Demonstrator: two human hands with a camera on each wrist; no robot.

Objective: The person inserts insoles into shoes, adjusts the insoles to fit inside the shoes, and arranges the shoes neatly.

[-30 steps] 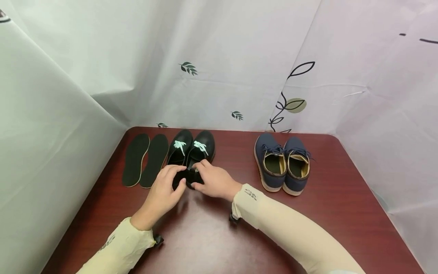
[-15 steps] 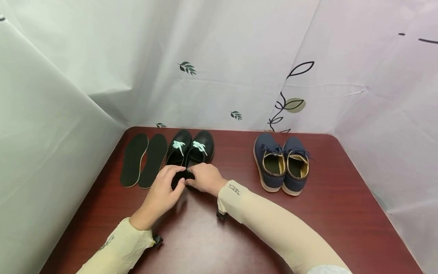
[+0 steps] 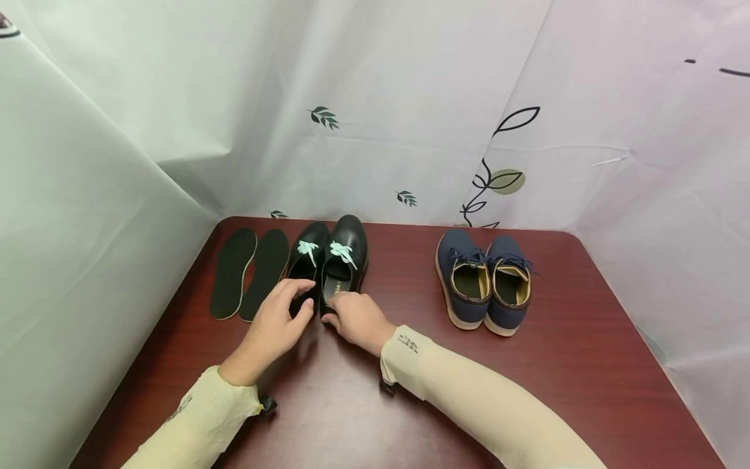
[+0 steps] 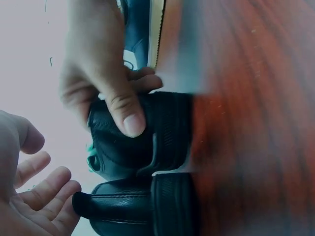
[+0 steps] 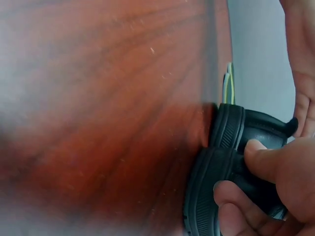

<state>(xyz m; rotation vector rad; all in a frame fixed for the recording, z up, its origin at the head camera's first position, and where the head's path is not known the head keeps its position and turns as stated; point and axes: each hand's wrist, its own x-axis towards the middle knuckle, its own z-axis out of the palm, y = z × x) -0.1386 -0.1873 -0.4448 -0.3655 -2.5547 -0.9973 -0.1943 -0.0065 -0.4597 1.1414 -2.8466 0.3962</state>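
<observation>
Two black leather shoes with pale mint laces stand side by side, toes away from me. My right hand [image 3: 360, 319] grips the heel of the right black shoe [image 3: 349, 233]. In the right wrist view its thumb [image 5: 258, 156] presses the back of the heel and its fingers lie along the side. That shoe sits slightly farther forward than the left black shoe [image 3: 312, 234], and its inner sole shows. Behind the left shoe's heel [image 4: 123, 209] is my left hand [image 3: 275, 326], thumb and fingers apart, fingertips close to the heel's top edge. Whether they touch it I cannot tell.
Two dark insoles [image 3: 233, 273] lie to the left of the black shoes. Farther right stands a pair of navy lace-up shoes [image 3: 463, 273]. The reddish-brown table [image 3: 404, 273] ends at a white patterned cloth [image 3: 363, 163] behind and at both sides.
The right black shoe has moved forward, away from me, with my right hand at its heel. My right hand shifted left, then slightly back right. My left hand has barely moved.
</observation>
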